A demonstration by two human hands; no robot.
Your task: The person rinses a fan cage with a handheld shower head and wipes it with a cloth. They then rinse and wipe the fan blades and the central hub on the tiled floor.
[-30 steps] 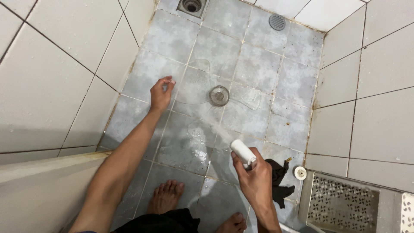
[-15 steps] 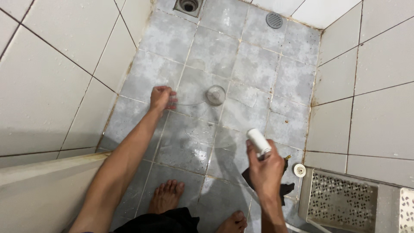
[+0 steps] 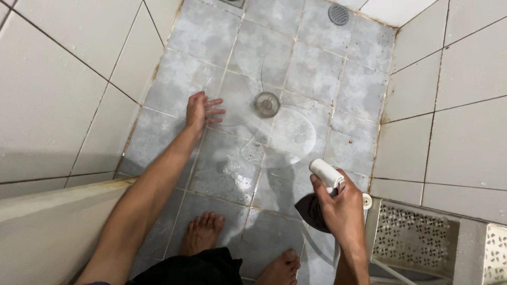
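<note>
Down on the wet grey tiled floor [image 3: 174, 84], the left hand [image 3: 200, 110] lies flat with its fingers spread wide, gripping nothing, palm against the tile at about nine o'clock from the round metal drain cover [image 3: 267, 103]. The right hand [image 3: 338, 206] is closed around the handle of a white spray head [image 3: 325, 174], whose nozzle end points toward eleven o'clock, at the drain; a thin hose [image 3: 338, 258] runs down from it past the wrist. A dark cloth [image 3: 311, 211] shows just beneath that hand, though whether the hand grips it too cannot be told.

As for containers, a pale perforated basket [image 3: 412, 237] stands at three o'clock of the right hand, in the lower right corner; what it holds is not visible. A small white round cap [image 3: 367, 200] sits by its near edge. A second, smaller round drain grate [image 3: 338, 15] lies at twelve o'clock, close to the far corner.

White wall tiles [image 3: 68, 79] close the floor in at nine and three o'clock, and a cream ledge [image 3: 47, 227] crosses at seven. Two bare feet [image 3: 203, 232] stand at six. The widest bare stretch of floor lies between the two drains.
</note>
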